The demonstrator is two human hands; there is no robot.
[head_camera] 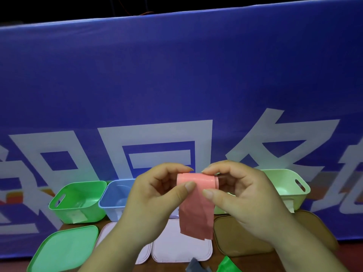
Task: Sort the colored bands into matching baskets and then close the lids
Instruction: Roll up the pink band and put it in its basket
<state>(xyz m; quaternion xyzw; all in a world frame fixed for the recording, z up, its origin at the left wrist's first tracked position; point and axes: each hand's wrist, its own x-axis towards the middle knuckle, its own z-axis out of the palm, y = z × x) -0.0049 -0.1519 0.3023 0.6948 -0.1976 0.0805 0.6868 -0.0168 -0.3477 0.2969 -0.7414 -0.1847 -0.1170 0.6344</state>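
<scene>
As the left hand point(157, 193) and right hand point(241, 195) each hold the pink band point(196, 209) in a pinching grip at 6 o'clock, sorting seems barely begun: the green basket point(64, 211) at 8 o'clock looks empty, a green band point(227, 266) waits at 5 o'clock, and the green lid point(64, 250) lies off.

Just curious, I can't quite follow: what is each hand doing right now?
Left hand: pinches the upper end of the pink band.
Right hand: pinches the same pink band.
</scene>
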